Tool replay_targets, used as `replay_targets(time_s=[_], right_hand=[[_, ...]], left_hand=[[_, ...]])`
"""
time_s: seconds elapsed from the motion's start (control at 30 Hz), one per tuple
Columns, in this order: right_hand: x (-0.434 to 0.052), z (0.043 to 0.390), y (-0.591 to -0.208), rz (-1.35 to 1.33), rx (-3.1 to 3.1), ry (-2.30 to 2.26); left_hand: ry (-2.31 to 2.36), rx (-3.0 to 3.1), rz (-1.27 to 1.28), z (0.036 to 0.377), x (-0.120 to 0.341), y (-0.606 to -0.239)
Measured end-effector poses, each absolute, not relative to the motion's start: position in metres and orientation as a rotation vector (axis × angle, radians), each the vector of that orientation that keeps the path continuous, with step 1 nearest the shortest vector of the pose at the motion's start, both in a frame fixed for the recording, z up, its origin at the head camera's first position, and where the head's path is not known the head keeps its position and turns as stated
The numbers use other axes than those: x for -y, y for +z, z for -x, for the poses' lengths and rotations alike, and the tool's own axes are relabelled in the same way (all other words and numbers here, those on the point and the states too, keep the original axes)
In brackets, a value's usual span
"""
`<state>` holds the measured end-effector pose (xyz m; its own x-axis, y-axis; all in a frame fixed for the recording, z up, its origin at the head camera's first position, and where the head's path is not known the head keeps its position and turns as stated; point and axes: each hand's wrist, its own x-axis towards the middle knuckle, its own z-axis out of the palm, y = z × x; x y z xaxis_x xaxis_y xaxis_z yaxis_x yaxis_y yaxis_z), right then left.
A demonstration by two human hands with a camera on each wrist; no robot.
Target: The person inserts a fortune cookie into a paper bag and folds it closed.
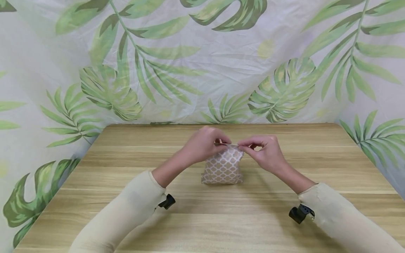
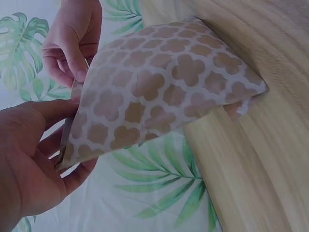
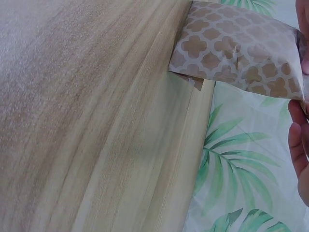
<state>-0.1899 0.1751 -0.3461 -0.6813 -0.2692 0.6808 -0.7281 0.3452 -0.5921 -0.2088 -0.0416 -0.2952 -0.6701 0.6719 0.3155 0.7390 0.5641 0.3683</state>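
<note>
A small brown paper bag (image 1: 223,167) with a white lattice pattern stands upright on the wooden table, its top edge pinched together. My left hand (image 1: 205,144) grips the left end of that top edge between thumb and fingers. At the right end, my right hand (image 1: 267,153) pinches the same edge with thumb and forefinger. Seen from the left wrist, the bag (image 2: 154,82) tapers from its base to the narrow top between both hands. The right wrist view shows the bag's patterned side (image 3: 236,48) with fingers at its top edge. What the bag holds is hidden.
The wood-grain table (image 1: 202,225) reaches back to a white cloth backdrop (image 1: 227,77) printed with green leaves. A black wrist camera (image 1: 167,201) hangs below the left sleeve, and another black wrist camera (image 1: 297,214) below the right sleeve, both above the tabletop.
</note>
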Motion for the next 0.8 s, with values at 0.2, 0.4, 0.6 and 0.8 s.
replay_targets(time_s=[0.2, 0.4, 0.6, 0.8], right_hand=[[-0.175, 0.190, -0.346, -0.836, 2.158, 1.322], [-0.175, 0.191, -0.347, -0.821, 2.161, 1.351], [-0.175, 0.191, -0.346, -0.808, 2.164, 1.365], [-0.175, 0.190, -0.345, -0.793, 2.178, 1.372]], left_hand=[[-0.646, 2.710, 1.183, 0.211, 0.030, -0.292], [-0.669, 2.715, 1.129, 0.211, 0.026, -0.294], [-0.714, 2.663, 1.107, 0.211, 0.025, -0.299], [-0.744, 2.622, 1.104, 0.211, 0.025, -0.301]])
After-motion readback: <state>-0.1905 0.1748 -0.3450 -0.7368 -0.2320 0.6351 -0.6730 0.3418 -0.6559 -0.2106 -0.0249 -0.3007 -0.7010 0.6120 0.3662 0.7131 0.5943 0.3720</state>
